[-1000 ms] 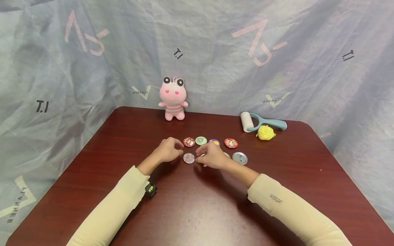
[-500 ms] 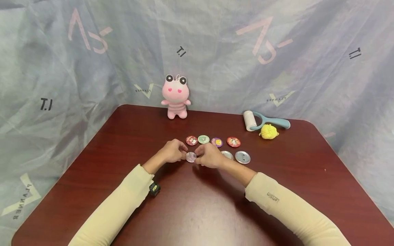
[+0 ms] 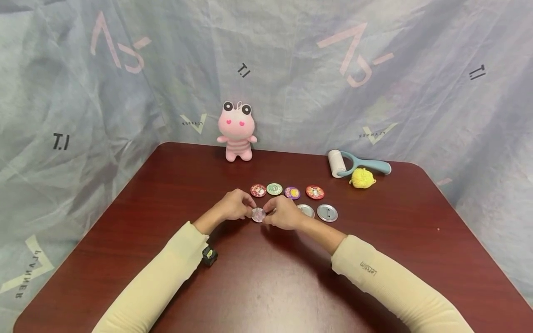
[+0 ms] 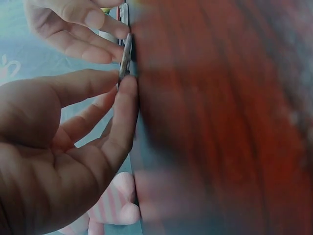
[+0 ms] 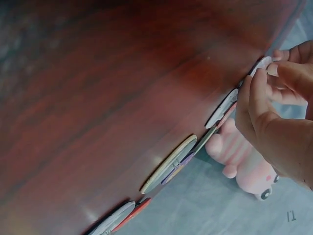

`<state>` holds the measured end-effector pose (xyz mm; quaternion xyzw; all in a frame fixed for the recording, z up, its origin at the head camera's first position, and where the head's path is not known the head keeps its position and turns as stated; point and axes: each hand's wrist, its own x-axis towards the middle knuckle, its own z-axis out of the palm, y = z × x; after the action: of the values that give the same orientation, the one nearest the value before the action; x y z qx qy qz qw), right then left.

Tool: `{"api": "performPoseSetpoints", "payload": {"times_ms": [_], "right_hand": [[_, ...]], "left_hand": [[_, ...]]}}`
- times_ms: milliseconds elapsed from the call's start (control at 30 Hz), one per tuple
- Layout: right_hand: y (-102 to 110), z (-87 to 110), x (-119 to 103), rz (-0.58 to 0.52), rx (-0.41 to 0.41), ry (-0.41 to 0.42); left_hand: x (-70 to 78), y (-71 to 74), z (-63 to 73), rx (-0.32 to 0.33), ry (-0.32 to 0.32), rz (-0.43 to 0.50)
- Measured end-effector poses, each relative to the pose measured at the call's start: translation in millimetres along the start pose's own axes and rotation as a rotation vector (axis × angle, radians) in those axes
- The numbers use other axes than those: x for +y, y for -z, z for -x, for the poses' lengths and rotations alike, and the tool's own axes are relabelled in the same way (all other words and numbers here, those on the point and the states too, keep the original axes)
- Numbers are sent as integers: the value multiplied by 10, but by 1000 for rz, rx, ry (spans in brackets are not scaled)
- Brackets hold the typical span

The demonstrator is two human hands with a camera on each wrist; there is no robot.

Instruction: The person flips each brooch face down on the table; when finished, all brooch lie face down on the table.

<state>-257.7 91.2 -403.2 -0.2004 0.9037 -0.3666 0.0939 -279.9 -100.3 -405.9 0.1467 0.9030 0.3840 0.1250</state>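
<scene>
- Here, both hands meet over one pale pink pin badge [image 3: 258, 214] near the middle of the dark red table [image 3: 266, 286]; the left hand [image 3: 234, 206] pinches its left edge with curled fingertips, and the right hand [image 3: 284, 212] pinches the opposite edge the same way.
- Gripping by the rim from two sides looks like a way to keep the printed face clear and lift the thin disc off a flat top, where a single finger would find little purchase.
- The left wrist view shows what the head view hides: the badge [image 4: 125, 56] stands edge-on, tipped up from the wood, with the left thumb [image 4: 124, 110] under its near edge and the other hand's fingers [image 4: 93, 41] on the far edge.
- From the right wrist camera, the badge [image 5: 260, 65] is a thin pale sliver at the fingertips; whether any part of it touches the table I cannot tell, as that corner is blurred.
- Only the head view gives the layout: a row of four printed badges, red [image 3: 258, 190], green [image 3: 274, 188], purple [image 3: 292, 192] and red [image 3: 314, 192], lies just behind the hands, and two bare metal badge backs [image 3: 327, 212] lie beside the right hand.
- A pink plush frog [image 3: 236, 131] sits upright at the far edge, with a lint roller [image 3: 357, 164] and a yellow pompom [image 3: 362, 178] well apart to the right.
</scene>
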Motion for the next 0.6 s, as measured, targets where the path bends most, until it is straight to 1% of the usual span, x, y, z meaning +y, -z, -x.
{"api": "performPoseSetpoints", "payload": {"times_ms": [167,433,500,600], "right_hand": [[-6,5,5,-23,-14,-14],[-29,-23,31,-19,3,16],[-28,-26,36,-45,0,14],[-17,-27,37,-129,-22,-1]], "left_hand": [[-4,-9,1,-15,-1,29],[-23,-10,-11,-11,0,73],[-28,-7,-15,-12,3,87],[-29,3,-15,-19,7,117]]}}
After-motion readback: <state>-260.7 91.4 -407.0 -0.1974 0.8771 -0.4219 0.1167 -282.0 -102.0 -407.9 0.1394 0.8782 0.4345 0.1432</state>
